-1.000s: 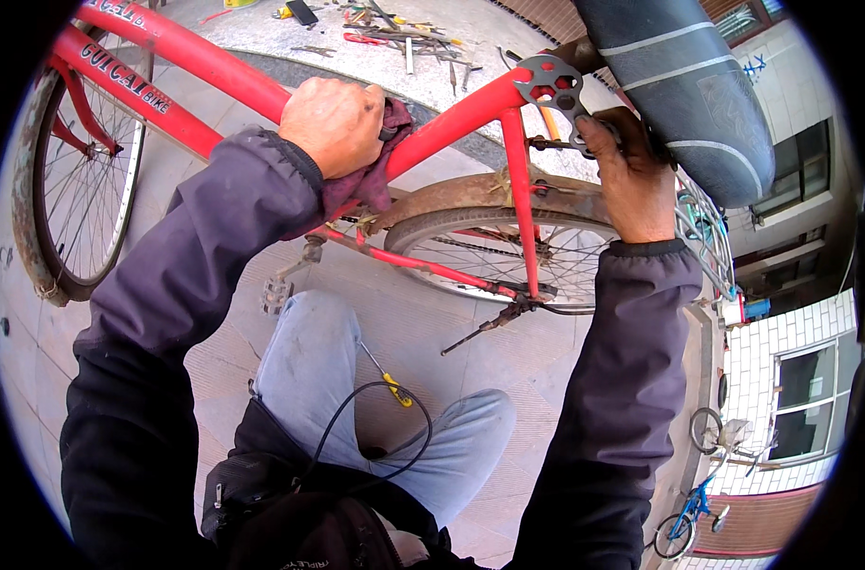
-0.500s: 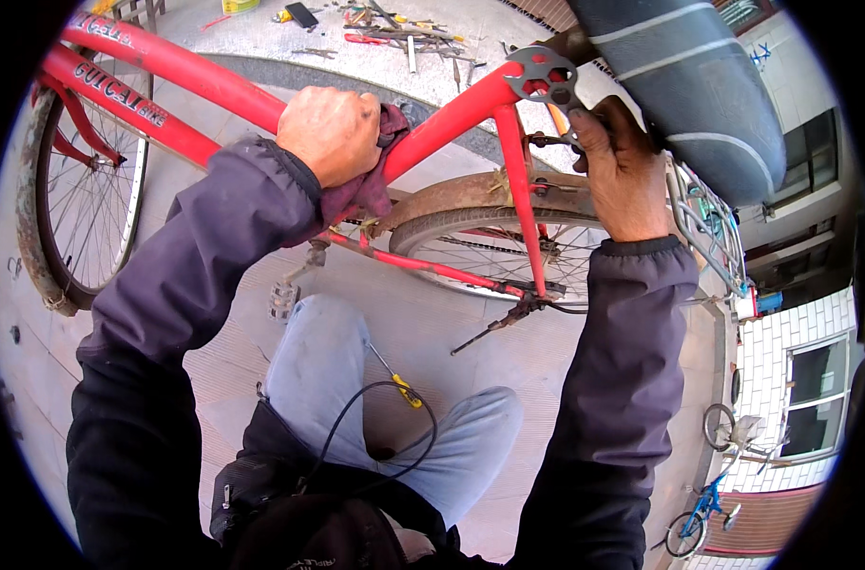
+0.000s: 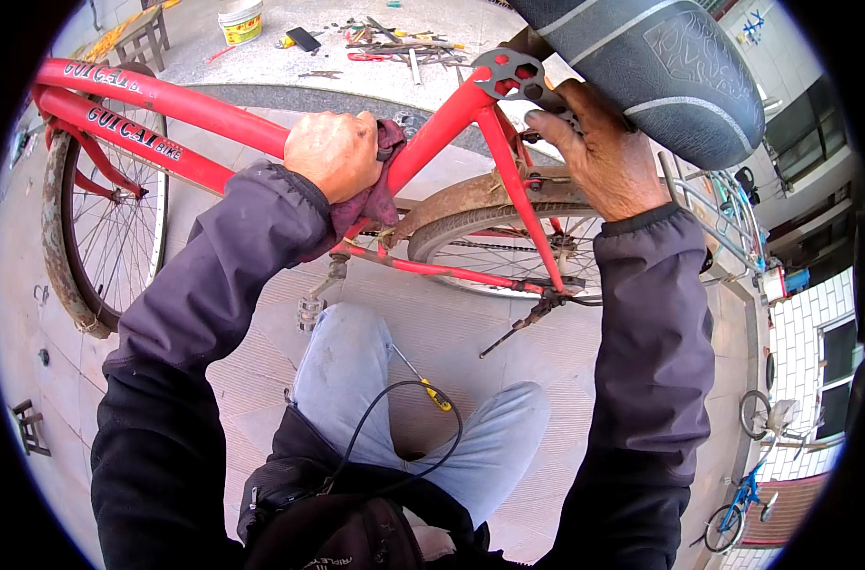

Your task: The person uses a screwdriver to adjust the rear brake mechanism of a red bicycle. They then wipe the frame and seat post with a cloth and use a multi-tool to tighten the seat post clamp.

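A red bicycle frame (image 3: 437,128) stands in front of me, its black saddle (image 3: 642,66) at top right. My left hand (image 3: 336,152) is closed on a maroon rag (image 3: 387,166) at the frame, beside the seat tube. My right hand (image 3: 611,161) is closed on a grey multi-hole wrench (image 3: 513,76) just under the saddle; the thumb shows, the fingers are partly hidden behind it. The rusty rear mudguard (image 3: 432,214) and wheel lie below the hands, with a pedal (image 3: 311,309) lower left. A yellow-handled screwdriver (image 3: 436,395) and a black cable are by my legs.
Scattered tools (image 3: 404,52), a phone (image 3: 302,40) and a bucket (image 3: 240,21) lie on the raised paving behind the frame. A wooden stool (image 3: 143,28) stands upper left. Another bicycle (image 3: 737,513) stands by the tiled wall at right. The front wheel (image 3: 100,237) is at left.
My right hand, the wrench and the saddle have moved up and to the left in the view. My left hand stays on the rag; more of the background at left shows.
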`<state>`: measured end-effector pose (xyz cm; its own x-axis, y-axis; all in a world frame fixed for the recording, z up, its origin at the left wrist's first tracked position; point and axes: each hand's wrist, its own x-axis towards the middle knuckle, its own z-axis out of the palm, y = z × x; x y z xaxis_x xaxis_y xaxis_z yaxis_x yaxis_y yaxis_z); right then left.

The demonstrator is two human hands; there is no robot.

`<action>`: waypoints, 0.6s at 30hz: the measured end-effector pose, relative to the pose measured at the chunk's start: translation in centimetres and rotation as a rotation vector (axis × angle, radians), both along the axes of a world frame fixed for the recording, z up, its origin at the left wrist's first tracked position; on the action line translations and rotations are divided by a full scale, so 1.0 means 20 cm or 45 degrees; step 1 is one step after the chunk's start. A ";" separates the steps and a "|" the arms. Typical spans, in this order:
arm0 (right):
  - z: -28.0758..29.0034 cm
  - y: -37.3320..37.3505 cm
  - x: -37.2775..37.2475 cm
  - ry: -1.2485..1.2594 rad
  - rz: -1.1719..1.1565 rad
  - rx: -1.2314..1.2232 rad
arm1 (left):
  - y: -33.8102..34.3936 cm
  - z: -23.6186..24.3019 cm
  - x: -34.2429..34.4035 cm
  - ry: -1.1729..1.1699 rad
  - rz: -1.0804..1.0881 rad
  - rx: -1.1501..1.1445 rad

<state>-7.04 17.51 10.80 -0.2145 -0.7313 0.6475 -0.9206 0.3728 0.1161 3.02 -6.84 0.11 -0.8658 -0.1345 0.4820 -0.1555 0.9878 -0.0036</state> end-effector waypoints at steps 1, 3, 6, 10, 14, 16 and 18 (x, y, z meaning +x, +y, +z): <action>0.00 -0.01 0.00 -0.005 -0.008 0.005 | 0.00 0.00 0.00 -0.010 0.002 -0.002; -0.04 -0.03 0.00 0.013 -0.022 -0.078 | -0.01 -0.01 0.00 -0.008 0.004 0.007; -0.09 -0.07 0.03 0.120 -0.074 -0.225 | -0.01 -0.02 0.01 0.010 0.011 0.012; -0.10 -0.09 0.10 -0.019 -0.223 -0.312 | 0.01 -0.03 0.01 0.047 0.006 0.002; -0.11 -0.10 0.08 -0.088 -0.149 -0.350 | 0.00 0.00 0.01 0.082 -0.004 -0.031; -0.12 -0.08 0.06 0.008 -0.118 -0.359 | 0.00 -0.03 0.00 0.094 -0.006 -0.011; -0.12 -0.09 0.05 -0.045 -0.057 -0.355 | -0.02 -0.04 0.01 0.094 0.015 -0.009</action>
